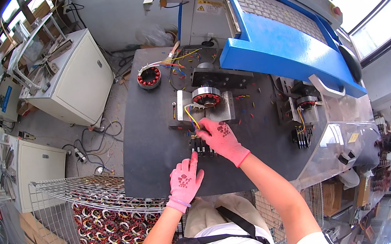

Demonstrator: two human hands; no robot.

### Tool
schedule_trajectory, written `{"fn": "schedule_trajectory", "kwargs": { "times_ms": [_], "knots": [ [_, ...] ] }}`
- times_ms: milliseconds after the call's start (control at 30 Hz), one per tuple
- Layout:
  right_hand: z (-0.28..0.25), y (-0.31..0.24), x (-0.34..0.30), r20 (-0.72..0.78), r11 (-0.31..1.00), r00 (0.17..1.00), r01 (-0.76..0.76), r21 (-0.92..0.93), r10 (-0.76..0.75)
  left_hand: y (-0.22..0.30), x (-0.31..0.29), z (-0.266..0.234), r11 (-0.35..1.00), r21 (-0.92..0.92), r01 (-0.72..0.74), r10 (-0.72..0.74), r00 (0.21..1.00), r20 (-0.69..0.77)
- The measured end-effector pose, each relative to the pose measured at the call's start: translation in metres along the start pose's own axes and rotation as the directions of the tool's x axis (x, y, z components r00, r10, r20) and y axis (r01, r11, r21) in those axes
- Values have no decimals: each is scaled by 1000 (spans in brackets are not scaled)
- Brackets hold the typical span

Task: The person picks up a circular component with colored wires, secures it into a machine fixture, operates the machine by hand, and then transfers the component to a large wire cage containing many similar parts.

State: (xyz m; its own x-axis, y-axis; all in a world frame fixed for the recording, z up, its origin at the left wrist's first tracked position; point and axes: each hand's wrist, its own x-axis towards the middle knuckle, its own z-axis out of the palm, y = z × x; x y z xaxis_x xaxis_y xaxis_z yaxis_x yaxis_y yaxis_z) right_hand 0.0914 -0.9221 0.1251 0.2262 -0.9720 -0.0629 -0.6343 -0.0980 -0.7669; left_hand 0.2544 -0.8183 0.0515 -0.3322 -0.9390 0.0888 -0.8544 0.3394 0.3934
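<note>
Round stator (206,96), mounted; yellow, blue wires (192,117)

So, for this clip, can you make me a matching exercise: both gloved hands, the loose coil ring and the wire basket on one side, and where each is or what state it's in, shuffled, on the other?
Column one
1. Right hand
2. Left hand
3. Loose coil ring
4. Wire basket

Column two
A. On the table, toward its far left corner
B. Index finger stretched out to the small dark clips
C. Filled with many coil rings
D. Fingertips at the yellow and blue wires

Right pairs: 1-D, 2-B, 3-A, 4-C
</note>
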Motion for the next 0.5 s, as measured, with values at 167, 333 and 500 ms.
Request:
{"fn": "schedule_trajectory", "kwargs": {
  "times_ms": [167,333,500],
  "knots": [
    [12,8,3,-7,993,998,57,-107,-58,-2,1,0,1000,22,-1,1,1000,-7],
    [20,13,1,-30,991,995,87,-102,-91,-3,1,-6,913,-385,138,-135,990,35],
    [-17,-12,-37,-98,988,983,153,-8,-154,-25,-5,31,270,-923,275,-488,865,115]
  ]
}}
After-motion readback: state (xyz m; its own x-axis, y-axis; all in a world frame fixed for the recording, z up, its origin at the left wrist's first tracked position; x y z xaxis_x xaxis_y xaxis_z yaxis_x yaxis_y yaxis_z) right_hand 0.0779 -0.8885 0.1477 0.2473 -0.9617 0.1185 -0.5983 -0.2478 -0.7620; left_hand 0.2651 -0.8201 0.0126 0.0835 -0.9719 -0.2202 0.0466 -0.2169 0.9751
